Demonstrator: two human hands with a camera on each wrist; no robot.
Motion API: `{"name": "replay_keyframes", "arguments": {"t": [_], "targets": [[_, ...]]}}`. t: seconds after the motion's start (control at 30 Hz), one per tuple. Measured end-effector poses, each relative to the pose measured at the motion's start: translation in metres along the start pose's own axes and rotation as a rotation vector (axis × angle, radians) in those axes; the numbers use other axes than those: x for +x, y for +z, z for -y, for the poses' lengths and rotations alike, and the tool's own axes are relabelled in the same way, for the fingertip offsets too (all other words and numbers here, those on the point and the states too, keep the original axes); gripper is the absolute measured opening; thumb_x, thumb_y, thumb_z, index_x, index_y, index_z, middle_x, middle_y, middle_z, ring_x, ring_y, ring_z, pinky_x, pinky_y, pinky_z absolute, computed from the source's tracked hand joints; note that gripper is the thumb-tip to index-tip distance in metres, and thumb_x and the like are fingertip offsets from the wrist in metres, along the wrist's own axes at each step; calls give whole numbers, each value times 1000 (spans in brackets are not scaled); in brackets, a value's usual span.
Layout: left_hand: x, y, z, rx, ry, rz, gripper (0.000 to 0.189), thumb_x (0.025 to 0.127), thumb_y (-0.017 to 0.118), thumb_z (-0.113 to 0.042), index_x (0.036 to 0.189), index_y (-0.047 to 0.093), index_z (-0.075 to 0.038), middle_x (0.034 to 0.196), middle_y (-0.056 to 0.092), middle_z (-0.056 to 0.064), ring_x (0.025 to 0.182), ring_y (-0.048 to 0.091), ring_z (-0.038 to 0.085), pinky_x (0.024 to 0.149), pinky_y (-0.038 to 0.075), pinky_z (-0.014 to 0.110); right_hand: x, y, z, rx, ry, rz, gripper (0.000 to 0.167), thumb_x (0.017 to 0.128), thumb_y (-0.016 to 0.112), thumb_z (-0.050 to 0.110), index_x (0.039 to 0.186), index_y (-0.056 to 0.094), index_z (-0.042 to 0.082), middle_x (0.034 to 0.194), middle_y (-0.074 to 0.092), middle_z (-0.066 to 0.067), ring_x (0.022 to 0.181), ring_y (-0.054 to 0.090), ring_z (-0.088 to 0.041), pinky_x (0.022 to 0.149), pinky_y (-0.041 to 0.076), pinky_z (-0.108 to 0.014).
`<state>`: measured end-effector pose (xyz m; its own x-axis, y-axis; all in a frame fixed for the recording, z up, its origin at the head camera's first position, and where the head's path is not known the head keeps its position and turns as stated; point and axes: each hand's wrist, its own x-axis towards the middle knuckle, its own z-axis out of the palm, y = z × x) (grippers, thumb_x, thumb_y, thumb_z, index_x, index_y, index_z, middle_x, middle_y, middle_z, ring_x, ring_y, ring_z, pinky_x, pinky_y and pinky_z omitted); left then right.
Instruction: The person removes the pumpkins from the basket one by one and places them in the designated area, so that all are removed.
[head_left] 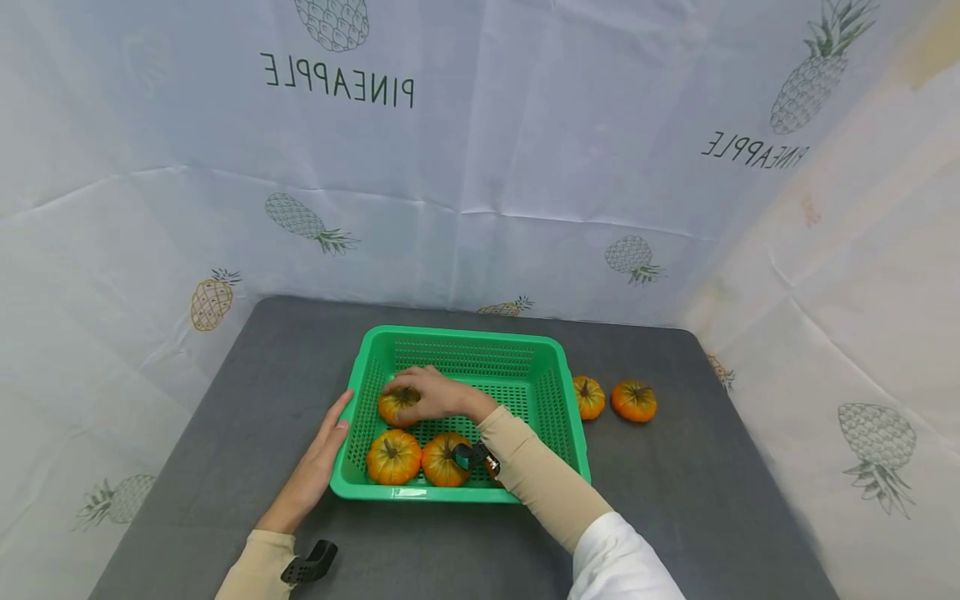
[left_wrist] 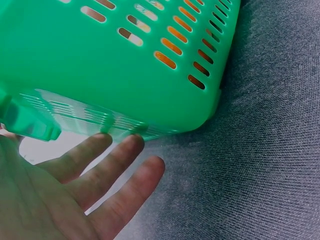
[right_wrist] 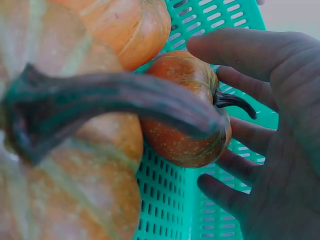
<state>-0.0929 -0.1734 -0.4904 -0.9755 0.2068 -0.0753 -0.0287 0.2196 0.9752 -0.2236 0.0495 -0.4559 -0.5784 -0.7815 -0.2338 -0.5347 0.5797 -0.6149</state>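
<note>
A small orange pumpkin (head_left: 393,407) sits at the left end of the green plastic basket (head_left: 465,493). My right hand (head_left: 435,395) reaches over it and grips it, with thumb and fingers around its sides. In the right wrist view, the gripped pumpkin (right_wrist: 175,142) has its dark stem pointing toward the palm. My left hand (head_left: 318,462) lies along the basket's left side; the left wrist view shows straight fingers (left_wrist: 107,175) against its outer wall. Two more pumpkins, one at the front left corner (head_left: 393,458) and one beside it (head_left: 442,461), lie in the basket.
Another orange pumpkin (head_left: 492,472) in the basket is mostly hidden under my right wrist. Two pumpkins, one against the basket (head_left: 589,398) and one farther right (head_left: 634,402), rest on the dark grey table (head_left: 660,500). Pineapple-print cloth (head_left: 480,150) hangs behind and beside the table.
</note>
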Motion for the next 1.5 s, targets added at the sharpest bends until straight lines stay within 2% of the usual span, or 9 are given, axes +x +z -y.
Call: {"name": "replay_keyframes", "arguments": {"t": [0.27, 0.5, 0.6, 0.7, 0.77, 1.13, 1.37, 1.5], "targets": [[0, 1, -1, 8, -3, -2, 56, 113, 27, -38, 165, 6, -30, 172, -1, 13, 156, 3, 45, 115, 9, 78, -2, 0, -3, 13, 6, -12, 49, 99, 67, 28, 145, 56, 18, 152, 51, -5, 145, 40, -25, 125, 24, -47], [0, 1, -1, 6, 8, -13, 57, 113, 28, -34, 165, 7, -27, 172, -1, 14, 156, 2, 45, 115, 7, 78, -4, 2, -5, 32, 25, -19, 47, 99, 67, 26, 144, 56, 19, 151, 52, -4, 146, 39, -25, 129, 16, -48], [-1, 1, -1, 8, 3, -17, 57, 113, 29, -34, 165, 8, -27, 172, -1, 14, 156, 2, 45, 116, 7, 78, -5, 3, -6, 52, 48, -16, 48, 99, 67, 27, 145, 55, 20, 151, 50, -6, 144, 40, -27, 125, 27, -47], [-1, 1, -2, 13, -4, -20, 57, 113, 29, -36, 165, 8, -27, 172, -1, 14, 156, 1, 46, 115, 6, 78, -6, 3, -6, 62, 72, -12, 50, 99, 67, 29, 147, 54, 20, 151, 48, -7, 141, 42, -28, 116, 40, -44], [-1, 2, -2, 16, -7, -22, 57, 113, 29, -36, 165, 7, -27, 172, -1, 14, 156, 1, 46, 115, 6, 78, -6, 3, -6, 61, 83, -8, 52, 98, 68, 31, 147, 53, 21, 150, 47, -8, 138, 44, -28, 110, 45, -41], [-1, 3, -2, 21, -9, -24, 57, 113, 29, -36, 165, 7, -28, 172, -1, 14, 156, 1, 45, 115, 7, 79, -6, 7, -9, 72, 113, 4, 63, 94, 72, 38, 150, 49, 22, 147, 48, -9, 128, 49, -24, 98, 50, -35], [-2, 4, -2, 21, -11, -25, 58, 113, 29, -35, 165, 7, -25, 172, -1, 16, 156, 2, 46, 115, 7, 79, -5, 9, -9, 70, 127, 7, 64, 93, 72, 39, 151, 49, 24, 149, 45, -9, 127, 49, -22, 98, 50, -33], [-2, 3, -4, 18, -6, -25, 58, 113, 29, -35, 165, 7, -26, 172, -1, 16, 156, 2, 46, 115, 7, 79, -6, 7, -8, 59, 124, -20, 63, 94, 72, 39, 151, 49, 24, 152, 43, -10, 130, 46, -25, 100, 49, -36]]}}
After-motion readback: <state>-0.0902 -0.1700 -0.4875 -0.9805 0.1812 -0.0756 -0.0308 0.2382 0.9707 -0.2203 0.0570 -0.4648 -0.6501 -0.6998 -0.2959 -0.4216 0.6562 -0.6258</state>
